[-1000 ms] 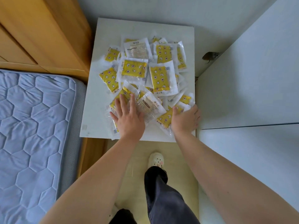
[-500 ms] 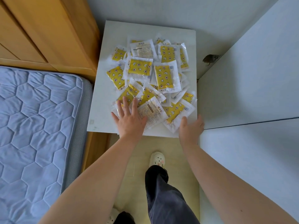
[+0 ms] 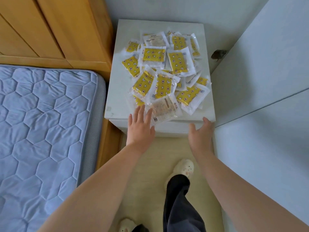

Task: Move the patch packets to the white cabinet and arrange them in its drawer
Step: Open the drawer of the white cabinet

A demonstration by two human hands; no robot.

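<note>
Packets (image 3: 167, 72) lay heaped atop the cabinet (image 3: 119, 97); left hand (image 3: 140, 129) and right hand (image 3: 200, 136) hovered empty, fingers loose; opening the drawer (image 3: 172, 129) seemed next

Blue quilted mattress (image 3: 41, 123) at left, hexagon stitching. Orange-brown wooden panelling (image 3: 50, 30) behind it. Pale grey wall (image 3: 167, 7) ahead. White panels (image 3: 267, 81) at right. Cream floor (image 3: 150, 164). Soft, even light.

print on the patch packets (image 3: 153, 54) too small to read; lower ones buried; near slipper (image 3: 126, 226) cut off below
</note>
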